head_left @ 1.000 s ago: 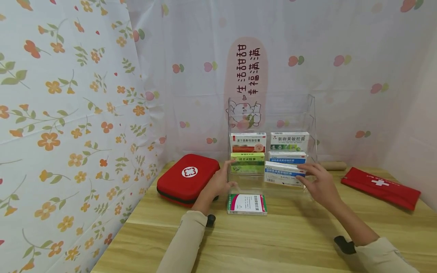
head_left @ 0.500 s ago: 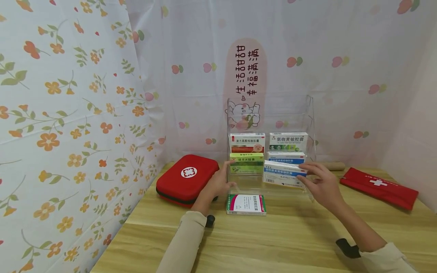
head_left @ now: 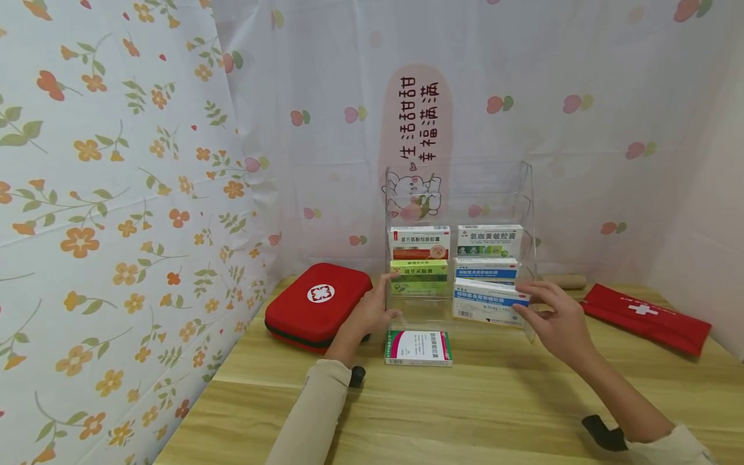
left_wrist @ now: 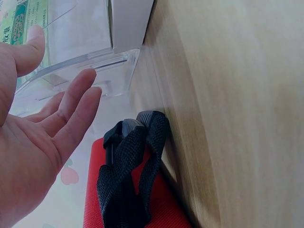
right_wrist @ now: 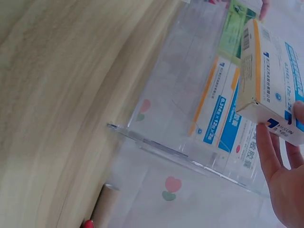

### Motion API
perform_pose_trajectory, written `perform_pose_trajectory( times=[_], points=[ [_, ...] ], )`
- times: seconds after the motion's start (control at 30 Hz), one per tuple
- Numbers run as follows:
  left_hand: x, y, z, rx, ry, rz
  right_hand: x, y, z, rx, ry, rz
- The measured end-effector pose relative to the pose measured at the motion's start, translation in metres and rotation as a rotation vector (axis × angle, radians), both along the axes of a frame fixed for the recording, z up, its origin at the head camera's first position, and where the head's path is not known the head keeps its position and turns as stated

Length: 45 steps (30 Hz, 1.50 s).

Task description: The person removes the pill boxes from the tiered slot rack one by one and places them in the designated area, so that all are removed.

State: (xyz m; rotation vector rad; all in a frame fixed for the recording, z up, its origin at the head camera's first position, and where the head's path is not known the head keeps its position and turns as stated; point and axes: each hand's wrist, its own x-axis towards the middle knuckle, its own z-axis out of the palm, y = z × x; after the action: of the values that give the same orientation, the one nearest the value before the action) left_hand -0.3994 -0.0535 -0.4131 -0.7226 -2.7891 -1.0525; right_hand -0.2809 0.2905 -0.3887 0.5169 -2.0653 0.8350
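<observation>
My right hand [head_left: 555,323] pinches a white-and-blue medicine box [head_left: 487,303] by its right end, in front of the clear acrylic rack [head_left: 459,171]. In the right wrist view the held box [right_wrist: 270,80] stands off the rack's front, over a similar blue-and-white medicine box [right_wrist: 221,107] in the rack. My left hand [head_left: 370,313] is at the rack's left side, near the yellow-green medicine box [head_left: 420,279]. In the left wrist view this hand [left_wrist: 42,123] has loosely extended fingers and an uncovered palm; whether a fingertip touches the rack is unclear.
A green-and-white medicine box [head_left: 418,349] lies flat before the rack. Two more medicine boxes, one red-and-white [head_left: 420,243] and one white-and-green [head_left: 489,241], stand on a higher tier. A red first-aid case [head_left: 320,303] is left, a red pouch [head_left: 645,320] right, on the wooden table [head_left: 453,413].
My right hand and the held box have shifted slightly right and lower, showing more of the similar box behind. My left hand stays at the rack's left side.
</observation>
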Motion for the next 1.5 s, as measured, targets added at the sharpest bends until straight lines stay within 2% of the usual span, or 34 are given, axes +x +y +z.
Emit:
perform_pose_trajectory(
  times=[0.3, 0.57, 0.73, 0.9, 1.17, 1.33, 1.5],
  points=[
    [0.001, 0.000, 0.000, 0.002, -0.013, 0.003, 0.010, 0.002, -0.008, 0.027, -0.096, -0.030],
    [-0.001, -0.001, -0.001, -0.005, -0.010, 0.014, 0.011, 0.008, -0.018, 0.062, -0.119, 0.000],
    [-0.001, -0.001, -0.001, 0.000, -0.003, 0.012, 0.014, 0.012, -0.024, 0.093, -0.208, -0.007],
    [0.001, -0.001, 0.000, -0.003, -0.004, 0.015, 0.016, 0.015, -0.029, 0.127, -0.274, 0.031],
    [0.001, -0.002, 0.000, -0.009, 0.000, 0.015, 0.011, 0.018, -0.031, 0.163, -0.383, 0.054],
    [0.000, -0.002, 0.000, -0.003, 0.018, 0.001, 0.006, 0.023, -0.031, 0.142, -0.475, 0.068],
    [0.001, -0.002, 0.001, 0.003, 0.032, -0.028, 0.002, 0.029, -0.031, 0.080, -0.587, 0.098]
  ],
)
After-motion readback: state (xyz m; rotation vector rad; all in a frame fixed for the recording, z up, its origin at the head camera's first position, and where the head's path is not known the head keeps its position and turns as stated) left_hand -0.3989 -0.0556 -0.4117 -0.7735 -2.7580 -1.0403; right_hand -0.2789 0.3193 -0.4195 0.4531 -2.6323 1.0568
